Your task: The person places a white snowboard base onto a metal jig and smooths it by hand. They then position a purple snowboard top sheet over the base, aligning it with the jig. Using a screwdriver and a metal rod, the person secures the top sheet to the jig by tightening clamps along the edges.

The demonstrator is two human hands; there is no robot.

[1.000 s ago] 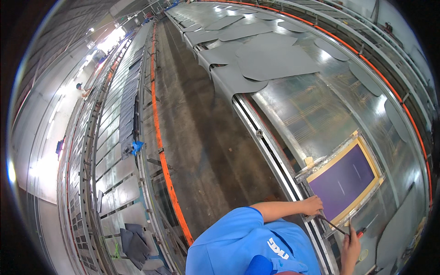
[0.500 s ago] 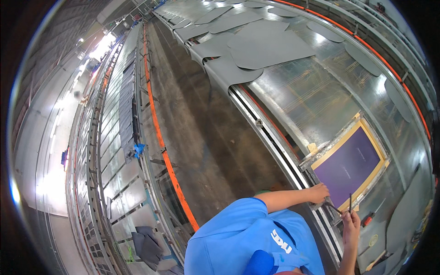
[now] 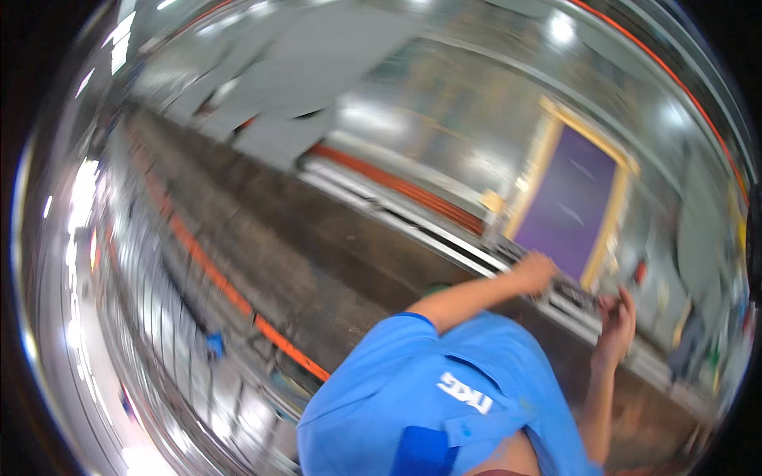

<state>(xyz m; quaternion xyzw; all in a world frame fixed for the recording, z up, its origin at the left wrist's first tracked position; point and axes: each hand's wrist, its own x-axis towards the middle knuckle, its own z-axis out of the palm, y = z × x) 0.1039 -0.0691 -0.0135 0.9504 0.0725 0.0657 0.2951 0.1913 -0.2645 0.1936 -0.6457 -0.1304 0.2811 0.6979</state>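
Big workshop w/ long shiny metal counter (image 3: 444, 119) running across the top of the view, grey fabric sheets (image 3: 317, 71) laid out on it, and an orange stripe (image 3: 238, 297) along the dark floor (image 3: 262, 230) below. Whole shot is motion-blurred (so small stuff is hard to read).

Our left hand (image 3: 535, 271) is stretched out from the blue shirt (image 3: 444, 397) and rests at the near edge of the counter, just beside the bottom corner of the wood-framed screen (image 3: 567, 202) w/ the purple mesh. The screen lies flat on the counter, well up and right of centre. Left grip looks curled, but we can't tell if it's got hold of anything.

Our right hand (image 3: 615, 317) is raised a bit lower and to the right, fingers (image 3: 627, 300) bent. Too blurry to say what, if anything, that grip holds.
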